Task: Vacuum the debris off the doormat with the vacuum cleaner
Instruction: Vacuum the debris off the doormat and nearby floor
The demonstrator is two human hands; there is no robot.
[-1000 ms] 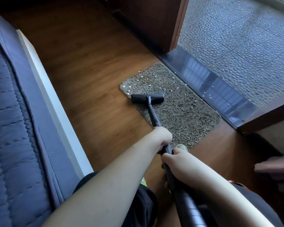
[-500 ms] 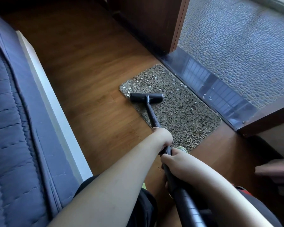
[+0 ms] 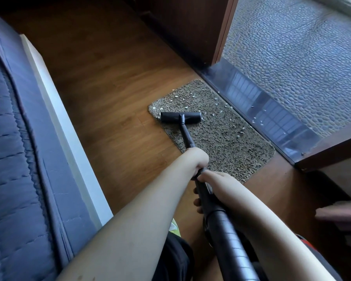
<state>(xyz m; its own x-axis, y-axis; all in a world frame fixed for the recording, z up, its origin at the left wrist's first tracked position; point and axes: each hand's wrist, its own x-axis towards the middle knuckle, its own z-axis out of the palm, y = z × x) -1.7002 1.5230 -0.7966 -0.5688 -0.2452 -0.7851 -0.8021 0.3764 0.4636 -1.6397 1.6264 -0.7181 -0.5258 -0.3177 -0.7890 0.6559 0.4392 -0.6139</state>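
Black vacuum wand (image 3: 187,136): gripped by left hand (image 3: 197,159) ahead, right hand (image 3: 217,183) behind. T-shaped floor head (image 3: 180,117) on shaggy brown doormat (image 3: 227,142), straight ahead of both hands; white flecks (image 3: 185,107) lie beyond it.

I see both hands, left hand (image 3: 197,159) ahead of right hand (image 3: 217,182), gripping the vacuum wand (image 3: 187,136); its nozzle (image 3: 180,117) rests on the doormat (image 3: 227,138) among pale debris (image 3: 185,107).
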